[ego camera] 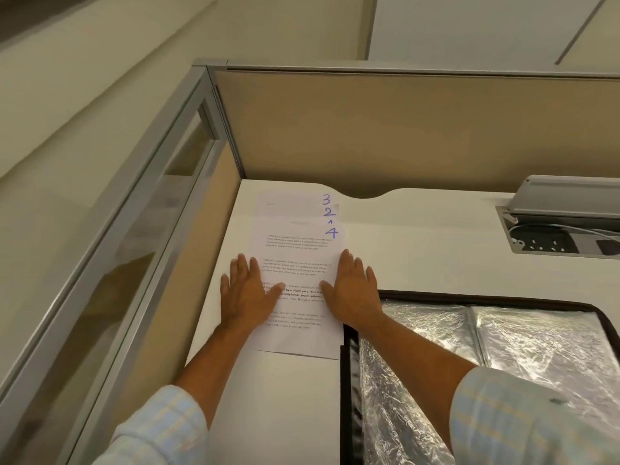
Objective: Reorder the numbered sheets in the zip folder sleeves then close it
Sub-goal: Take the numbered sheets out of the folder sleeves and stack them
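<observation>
Several white printed sheets [295,250] lie fanned in a stack on the white desk, near its back left corner. Blue handwritten numbers 3, 2, 1 and 4 show at their top right corners, with sheet 4 on top. My left hand [246,290] lies flat with fingers spread on the stack's left edge. My right hand [352,290] lies flat on the stack's right edge. Neither hand grips anything. To the right of the sheets the black zip folder [349,380] lies open, its clear, crinkled plastic sleeves [523,347] appearing to hold no sheets.
Beige partition panels [402,129] with a metal frame close off the desk at the back and left. A recessed power socket box [553,241] with its raised grey lid and a cable sits at the back right. Bare white desk [288,397] shows in front of the sheets.
</observation>
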